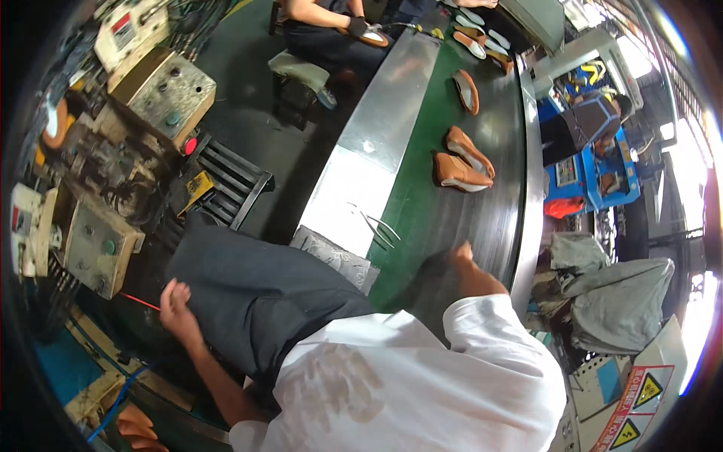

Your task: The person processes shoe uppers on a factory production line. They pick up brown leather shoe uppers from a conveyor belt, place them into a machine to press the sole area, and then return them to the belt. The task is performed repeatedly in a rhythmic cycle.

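Extending over one belt point(486, 218): your right hand point(462, 255), fingers' state unclear. Your left hand point(179, 307): fingers loosely apart. Ahead: two brown shoes point(459, 172), long axes slanting down-right, toes indistinct.

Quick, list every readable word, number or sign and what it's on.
Red-and-white sign on pale cabinet, lower right: two yellow warning triangles; I won't copy its lettering.
Label on cream control box, upper left: too small to read.
Marking on blue machine, right: too blurred.

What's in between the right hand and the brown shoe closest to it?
Just a bare stretch of conveyor belt; the head view shows nothing lying between the right hand and that brown shoe.
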`<state>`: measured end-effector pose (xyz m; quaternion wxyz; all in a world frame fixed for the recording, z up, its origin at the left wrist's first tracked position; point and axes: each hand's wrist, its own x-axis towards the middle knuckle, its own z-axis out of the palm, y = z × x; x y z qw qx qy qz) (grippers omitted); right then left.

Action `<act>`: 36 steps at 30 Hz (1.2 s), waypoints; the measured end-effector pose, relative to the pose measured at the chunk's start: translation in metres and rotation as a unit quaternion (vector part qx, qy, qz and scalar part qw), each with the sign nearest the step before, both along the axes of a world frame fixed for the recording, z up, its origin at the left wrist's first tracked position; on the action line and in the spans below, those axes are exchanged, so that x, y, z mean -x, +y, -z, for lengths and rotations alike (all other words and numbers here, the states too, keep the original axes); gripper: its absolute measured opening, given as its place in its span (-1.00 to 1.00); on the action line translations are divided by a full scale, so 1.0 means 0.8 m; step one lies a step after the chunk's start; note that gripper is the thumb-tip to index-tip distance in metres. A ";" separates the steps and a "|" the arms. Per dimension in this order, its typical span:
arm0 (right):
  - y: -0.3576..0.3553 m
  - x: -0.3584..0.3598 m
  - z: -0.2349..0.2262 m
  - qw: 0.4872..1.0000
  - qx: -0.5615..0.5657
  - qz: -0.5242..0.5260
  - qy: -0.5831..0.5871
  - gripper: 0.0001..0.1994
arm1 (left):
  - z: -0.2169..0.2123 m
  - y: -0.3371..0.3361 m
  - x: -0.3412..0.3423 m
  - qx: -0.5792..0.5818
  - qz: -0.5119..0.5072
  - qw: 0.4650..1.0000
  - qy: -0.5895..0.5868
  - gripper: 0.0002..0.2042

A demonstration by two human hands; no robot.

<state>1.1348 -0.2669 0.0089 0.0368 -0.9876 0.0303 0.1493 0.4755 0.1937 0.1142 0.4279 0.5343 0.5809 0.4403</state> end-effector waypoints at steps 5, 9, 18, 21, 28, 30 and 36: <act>0.092 -0.119 -0.083 0.992 0.022 -0.121 -0.026 -0.12 | -0.075 0.008 -0.182 -0.060 0.227 0.970 0.063 -0.75; 0.131 -0.222 -0.096 0.981 0.035 -0.191 -0.018 -0.03 | -0.085 0.014 -0.218 -0.078 0.279 0.951 0.109 -0.76; 0.160 -0.269 -0.053 0.937 0.176 -0.296 -0.056 -0.22 | -0.061 0.030 -0.160 0.001 0.240 0.958 0.158 -0.77; 0.157 -0.267 -0.078 0.921 0.167 -0.346 -0.069 -0.14 | -0.052 0.043 -0.173 0.017 0.231 0.965 0.119 -0.77; 0.105 -0.105 -0.059 0.959 -0.169 -0.200 0.103 0.26 | -0.050 0.045 -0.248 -0.001 0.260 0.963 0.073 -0.78; 0.115 -0.038 -0.060 0.959 -0.221 -0.129 0.118 0.29 | -0.050 0.038 -0.259 -0.008 0.277 0.960 0.048 -0.78; 0.117 0.077 -0.069 0.948 -0.291 -0.078 0.100 0.26 | -0.044 0.008 -0.274 -0.005 0.348 0.937 -0.035 -0.77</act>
